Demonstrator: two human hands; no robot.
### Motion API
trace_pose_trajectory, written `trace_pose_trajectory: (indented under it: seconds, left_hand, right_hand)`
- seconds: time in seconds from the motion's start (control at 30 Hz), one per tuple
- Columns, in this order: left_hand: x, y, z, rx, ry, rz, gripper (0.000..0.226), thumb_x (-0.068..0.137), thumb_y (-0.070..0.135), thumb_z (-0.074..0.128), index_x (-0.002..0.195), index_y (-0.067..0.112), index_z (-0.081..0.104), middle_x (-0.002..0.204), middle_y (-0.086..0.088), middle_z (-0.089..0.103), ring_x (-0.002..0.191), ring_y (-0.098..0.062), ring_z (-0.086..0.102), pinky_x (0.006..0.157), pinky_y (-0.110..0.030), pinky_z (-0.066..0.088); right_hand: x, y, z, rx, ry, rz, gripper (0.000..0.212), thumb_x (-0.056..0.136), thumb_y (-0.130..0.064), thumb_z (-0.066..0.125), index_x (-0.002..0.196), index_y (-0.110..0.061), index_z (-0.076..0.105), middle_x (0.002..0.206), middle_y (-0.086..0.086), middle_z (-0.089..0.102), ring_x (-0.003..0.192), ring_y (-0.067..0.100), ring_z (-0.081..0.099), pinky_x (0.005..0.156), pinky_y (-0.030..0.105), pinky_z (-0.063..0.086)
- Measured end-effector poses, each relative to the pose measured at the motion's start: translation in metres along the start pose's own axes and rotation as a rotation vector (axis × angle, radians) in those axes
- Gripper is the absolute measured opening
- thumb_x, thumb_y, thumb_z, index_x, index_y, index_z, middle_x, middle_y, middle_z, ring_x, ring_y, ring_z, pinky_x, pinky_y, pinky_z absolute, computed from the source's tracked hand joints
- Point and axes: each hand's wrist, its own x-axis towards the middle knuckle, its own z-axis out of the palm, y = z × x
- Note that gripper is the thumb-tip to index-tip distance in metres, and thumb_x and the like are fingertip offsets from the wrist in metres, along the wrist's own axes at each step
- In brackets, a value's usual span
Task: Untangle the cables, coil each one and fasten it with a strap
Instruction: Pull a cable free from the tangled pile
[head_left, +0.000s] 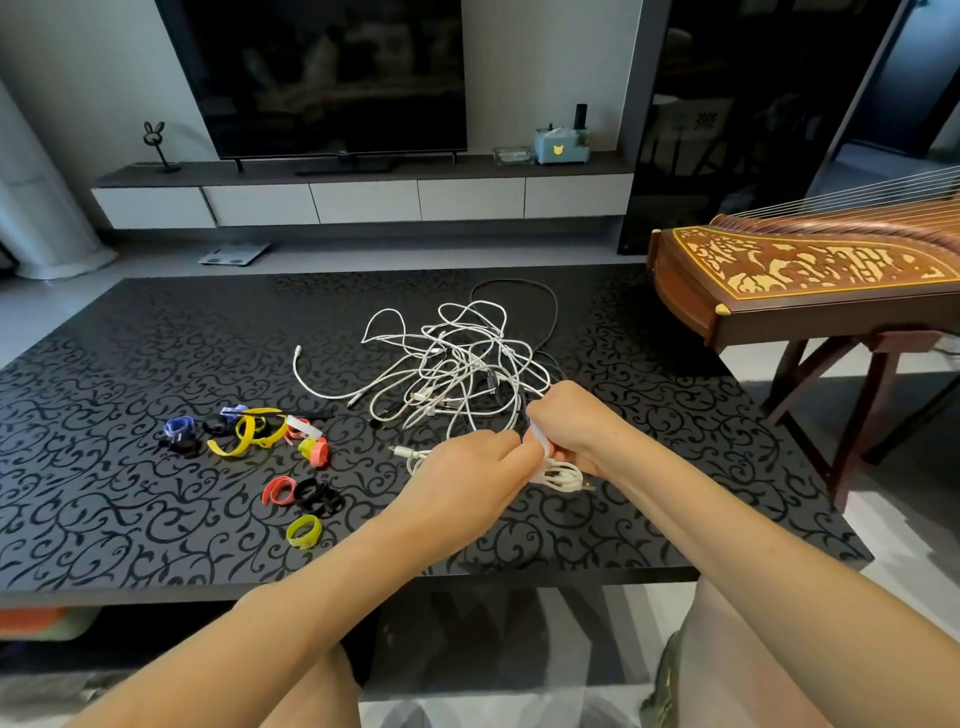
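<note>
So right hand (571, 418) grips a small white coil (563, 475), left hand (467, 467) pinches the strap (537, 437) onto it. Looks like cable one; tangle (457, 358) and spare straps (249, 431) left to do.

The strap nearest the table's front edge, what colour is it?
The strap is yellow, clearest in the head view.

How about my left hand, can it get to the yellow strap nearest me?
Probably yes, once freed: the left hand grips the coiled white cable with the right hand, but the yellow strap lies uncovered on the table beside that forearm.
</note>
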Motion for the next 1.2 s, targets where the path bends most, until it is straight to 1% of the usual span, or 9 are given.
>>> trace_pose_trajectory:
  seconds: [0.1,0.23,0.33,0.43,0.53,0.73,0.83,0.93,1.2]
  left_hand:
    - [0.001,0.002,0.000,-0.014,-0.026,-0.035,0.041,0.077,0.002,0.073,0.097,0.013,0.038,0.062,-0.001,0.047,0.050,-0.020,0.044,0.038,-0.034,0.044]
    - [0.004,0.006,-0.005,-0.110,-0.022,-0.137,0.020,0.095,0.023,0.040,0.085,0.009,0.050,0.063,-0.002,0.053,0.051,-0.021,0.049,0.043,-0.033,0.040]
    - [0.006,0.005,-0.004,-0.141,-0.043,-0.103,0.006,0.091,0.009,0.049,0.086,0.011,0.046,0.064,-0.003,0.052,0.051,-0.020,0.045,0.045,-0.029,0.031]
    - [0.008,0.005,0.002,-0.073,-0.076,-0.016,0.040,0.062,-0.014,0.051,0.093,0.010,0.044,0.064,-0.005,0.043,0.052,-0.019,0.037,0.042,-0.027,0.025]
    - [0.006,0.004,0.006,-0.172,-0.073,0.029,0.043,0.058,-0.017,0.044,0.085,0.015,0.035,0.066,-0.010,0.044,0.055,-0.025,0.041,0.043,-0.034,0.034]
    - [0.007,0.006,-0.001,-0.769,0.008,-0.442,0.017,0.092,-0.005,0.045,0.079,0.004,0.051,0.067,0.000,0.057,0.062,-0.013,0.051,0.060,-0.020,0.042]
    - [0.010,0.008,-0.004,-1.087,0.068,-0.613,0.018,0.094,-0.003,0.047,0.079,0.005,0.051,0.063,0.004,0.058,0.058,-0.010,0.051,0.058,-0.018,0.043]
    - [0.003,0.006,-0.004,-1.316,0.119,-0.708,0.012,0.091,-0.004,0.053,0.081,0.003,0.051,0.063,-0.003,0.061,0.058,-0.012,0.051,0.056,-0.018,0.043]
    - [-0.004,-0.003,0.001,-1.063,0.193,-0.747,0.014,0.089,-0.001,0.058,0.079,0.006,0.062,0.058,0.004,0.060,0.053,-0.010,0.051,0.053,-0.018,0.043]
  right_hand:
    - [0.000,0.000,-0.001,-0.001,0.015,0.043,0.024,0.086,-0.002,0.039,0.063,-0.006,0.042,0.045,0.010,0.047,0.034,0.017,0.036,0.039,0.020,0.028]
    - [-0.001,-0.001,-0.002,0.045,0.028,0.104,0.027,0.090,-0.001,0.039,0.064,-0.004,0.044,0.046,0.008,0.043,0.035,0.016,0.033,0.034,0.014,0.025]
    - [-0.001,0.000,-0.002,0.069,0.029,0.117,0.029,0.090,0.000,0.038,0.062,-0.005,0.042,0.039,0.007,0.041,0.035,0.016,0.032,0.033,0.013,0.023]
    - [0.002,-0.001,-0.003,0.092,0.031,0.104,0.028,0.092,-0.001,0.040,0.065,-0.003,0.047,0.059,0.014,0.052,0.042,0.019,0.040,0.038,0.017,0.030]
    - [0.006,-0.003,-0.010,0.165,0.031,0.058,0.033,0.095,0.001,0.036,0.064,0.004,0.049,0.044,0.012,0.057,0.032,0.018,0.047,0.034,0.019,0.038]
    - [0.007,-0.006,-0.016,0.213,0.048,0.087,0.032,0.092,0.008,0.036,0.062,-0.002,0.042,0.030,0.005,0.046,0.025,0.013,0.046,0.029,0.013,0.029]
    - [0.012,0.007,0.000,0.437,-0.034,0.144,0.035,0.091,0.010,0.035,0.059,-0.002,0.046,0.037,0.007,0.052,0.039,0.019,0.050,0.040,0.023,0.039]
    - [0.016,0.029,0.016,0.431,-0.121,0.258,0.030,0.098,0.001,0.032,0.074,-0.002,0.050,0.034,0.003,0.053,0.025,0.007,0.044,0.030,0.015,0.035]
    - [-0.024,0.062,0.030,0.362,-0.350,0.409,0.030,0.098,-0.002,0.031,0.073,-0.007,0.046,0.043,0.006,0.049,0.024,0.006,0.029,0.032,0.014,0.030]
